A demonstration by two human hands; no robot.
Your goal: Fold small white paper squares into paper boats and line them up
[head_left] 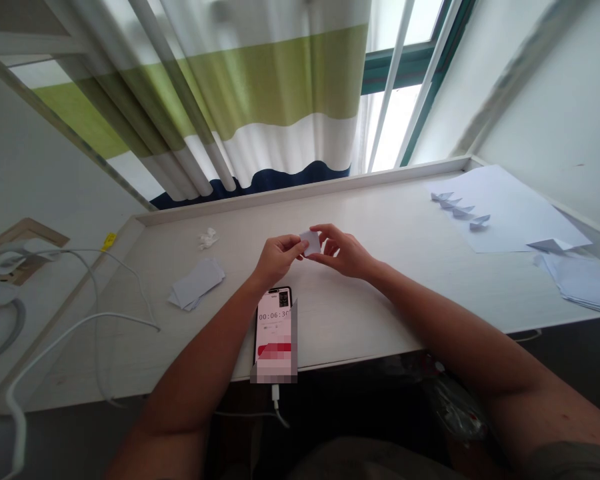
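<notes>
A small piece of white paper point(311, 243) is held up just above the desk between both hands. My left hand point(281, 257) pinches its left edge with thumb and fingers. On the other side, my right hand point(344, 251) grips it, the forefinger at the top edge and the thumb at the bottom. The paper looks folded small, but its creases are too fine to make out. Several little folded paper boats point(463, 211) stand in a row at the far right. A stack of paper pieces point(197, 284) lies to the left of my left hand.
A phone point(273, 327) showing a timer lies at the desk's front edge, a charging cable point(276, 397) plugged in. Crumpled paper point(208, 239) sits at back left. Large white sheets point(515, 213) and a paper pile point(587, 283) lie at right. White cables point(80, 323) cross the left side.
</notes>
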